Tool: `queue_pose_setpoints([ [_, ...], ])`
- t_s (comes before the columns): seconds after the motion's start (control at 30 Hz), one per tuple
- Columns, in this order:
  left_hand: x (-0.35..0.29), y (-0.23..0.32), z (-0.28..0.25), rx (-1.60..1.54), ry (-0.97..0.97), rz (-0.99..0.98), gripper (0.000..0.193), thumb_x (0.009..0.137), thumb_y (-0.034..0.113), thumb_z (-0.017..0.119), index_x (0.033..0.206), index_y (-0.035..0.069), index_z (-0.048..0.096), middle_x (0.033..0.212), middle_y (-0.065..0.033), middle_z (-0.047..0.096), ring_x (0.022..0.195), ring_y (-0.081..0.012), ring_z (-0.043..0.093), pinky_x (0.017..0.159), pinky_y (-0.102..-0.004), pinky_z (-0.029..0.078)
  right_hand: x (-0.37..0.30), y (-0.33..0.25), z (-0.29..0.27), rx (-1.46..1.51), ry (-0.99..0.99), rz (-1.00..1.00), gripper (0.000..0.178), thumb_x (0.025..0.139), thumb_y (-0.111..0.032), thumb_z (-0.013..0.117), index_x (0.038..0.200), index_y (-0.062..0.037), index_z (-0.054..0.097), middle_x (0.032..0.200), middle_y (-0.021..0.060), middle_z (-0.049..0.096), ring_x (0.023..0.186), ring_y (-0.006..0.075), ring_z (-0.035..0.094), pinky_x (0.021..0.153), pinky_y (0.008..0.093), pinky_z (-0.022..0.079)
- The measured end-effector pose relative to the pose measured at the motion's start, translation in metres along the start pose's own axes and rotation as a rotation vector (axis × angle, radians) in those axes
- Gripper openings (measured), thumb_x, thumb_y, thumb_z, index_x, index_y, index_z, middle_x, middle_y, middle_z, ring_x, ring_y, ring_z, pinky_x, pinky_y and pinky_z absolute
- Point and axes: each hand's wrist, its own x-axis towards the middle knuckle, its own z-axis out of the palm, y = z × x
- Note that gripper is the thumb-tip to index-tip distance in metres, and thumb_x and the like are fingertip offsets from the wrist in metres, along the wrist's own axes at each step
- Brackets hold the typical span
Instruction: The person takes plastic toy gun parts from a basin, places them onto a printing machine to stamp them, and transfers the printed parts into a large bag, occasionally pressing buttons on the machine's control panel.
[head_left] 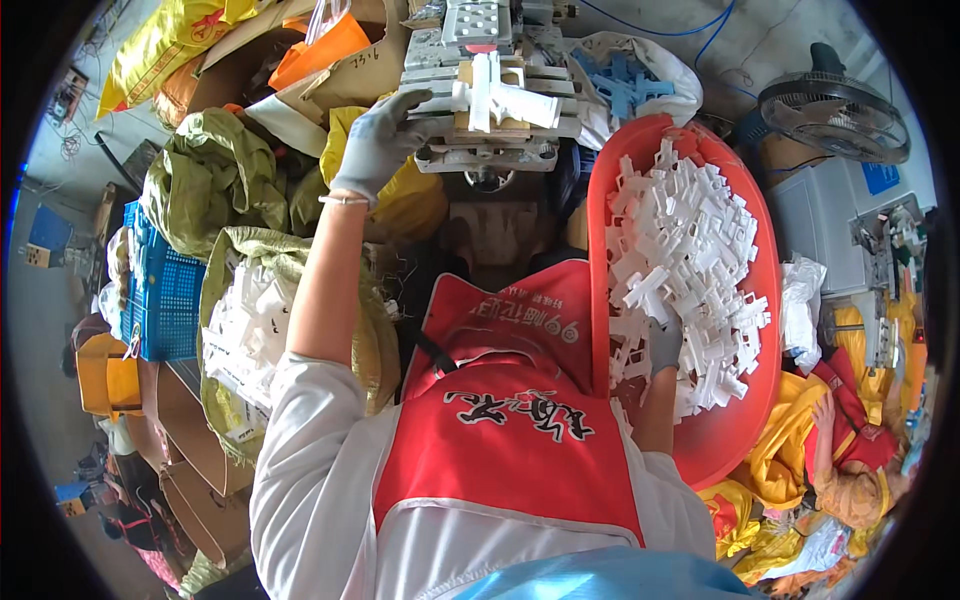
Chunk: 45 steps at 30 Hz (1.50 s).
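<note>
A white plastic toy-pistol part (505,95) lies on the wooden-topped bed of a metal machine (485,150) ahead of me. My left hand (385,140), in a grey glove, reaches to the machine's left edge beside this part; its fingers are apart and I see nothing held. My right hand (665,345), also gloved, is down in a large red tub (685,450) among heaped white toy-pistol parts (690,240). Its fingers are against the pile, partly hidden, and whether they grip a part is unclear.
Left of me stands a green woven sack (225,310) of white pieces, near a blue crate (165,290). A white bag of blue toy pistols (620,85) sits right of the machine. A floor fan (835,110) is at far right. Another person (850,480) is at lower right.
</note>
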Motion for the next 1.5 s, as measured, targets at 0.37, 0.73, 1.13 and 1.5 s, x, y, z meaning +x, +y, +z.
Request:
queue_pose_setpoints([
  [0.37,0.038,0.005,0.013,-0.114,-0.165,-0.051,0.053,0.076,0.025,0.074,0.122,0.006,0.056,0.105,-0.0143,0.067,0.099,-0.0252,0.064,0.084,-0.0350,0.049,-0.011,-0.068,-0.003,0.604,-0.126,0.191,0.048,0.087,0.000,0.056,0.134,-0.0023,0.045,0.106,0.0047,0.057,0.079,0.0081,0.049,0.067,0.0206,0.041],
  [0.73,0.048,-0.003,0.015,-0.047,-0.161,0.045,0.046,0.076,0.026,0.072,0.116,0.008,0.059,0.096,-0.0171,0.067,0.090,-0.0339,0.064,0.078,-0.0384,0.050,0.005,-0.149,-0.003,1.070,-0.116,0.160,0.044,0.092,-0.006,0.051,0.135,-0.0007,0.041,0.113,0.0026,0.055,0.076,0.0071,0.047,0.067,0.0211,0.040],
  [1.13,0.035,-0.018,-0.008,-0.019,0.000,0.016,0.035,0.077,0.015,0.072,0.111,0.008,0.063,0.097,-0.0117,0.069,0.087,-0.0177,0.067,0.079,-0.0302,0.052,0.124,-0.325,0.026,1.009,-0.439,-0.373,0.039,0.091,-0.007,0.056,0.129,-0.0017,0.048,0.098,0.0023,0.054,0.080,0.0076,0.047,0.070,0.0213,0.041],
  [1.5,-0.101,-0.050,-0.047,-0.320,0.201,-0.372,0.035,0.079,0.012,0.073,0.112,0.003,0.063,0.099,-0.0066,0.069,0.088,-0.0116,0.065,0.078,-0.0255,0.051,0.146,-0.402,0.068,-0.091,-0.417,-0.957,0.043,0.084,-0.008,0.060,0.127,-0.0094,0.056,0.123,0.0122,0.057,0.115,0.0263,0.053,0.099,0.0312,0.039],
])
